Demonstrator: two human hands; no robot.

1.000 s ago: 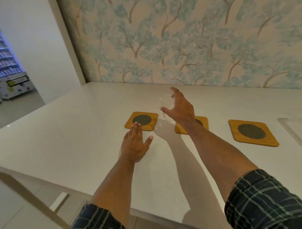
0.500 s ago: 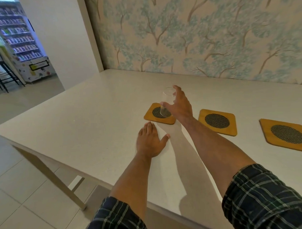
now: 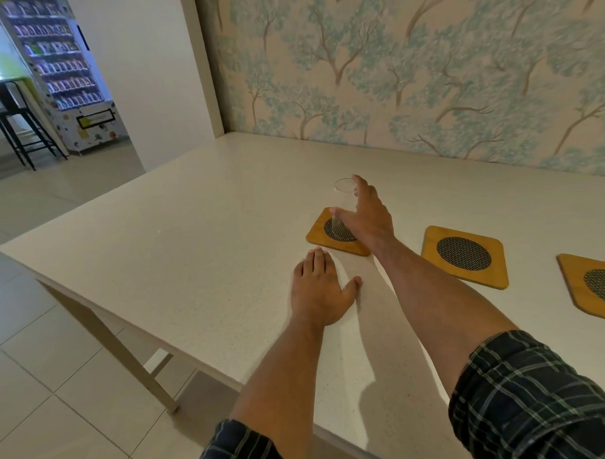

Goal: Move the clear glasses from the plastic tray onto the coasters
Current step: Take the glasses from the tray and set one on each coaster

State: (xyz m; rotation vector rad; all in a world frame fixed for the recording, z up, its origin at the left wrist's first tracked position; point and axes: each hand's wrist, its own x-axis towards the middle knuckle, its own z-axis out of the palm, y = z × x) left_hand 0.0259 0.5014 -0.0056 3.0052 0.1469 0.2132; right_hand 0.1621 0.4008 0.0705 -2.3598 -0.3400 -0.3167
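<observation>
A clear glass (image 3: 343,207) stands upright on the leftmost wooden coaster (image 3: 316,234), over its dark mesh centre. My right hand (image 3: 371,216) wraps around the glass from the right, thumb in front and fingers behind. My left hand (image 3: 320,292) lies flat, palm down, on the white table just in front of that coaster and holds nothing. A second coaster (image 3: 465,256) and a third coaster (image 3: 594,286) lie bare to the right. The plastic tray is out of view.
The white table (image 3: 192,253) runs back to a wall with tree-pattern wallpaper (image 3: 426,70). Its left edge drops to a tiled floor. A vending machine (image 3: 62,73) and a black stool (image 3: 12,119) stand far off at the left.
My right hand carried the glass left from between the coasters and lowered it onto the leftmost coaster. The camera turned left, so the tray left the view. My left hand stayed flat.
</observation>
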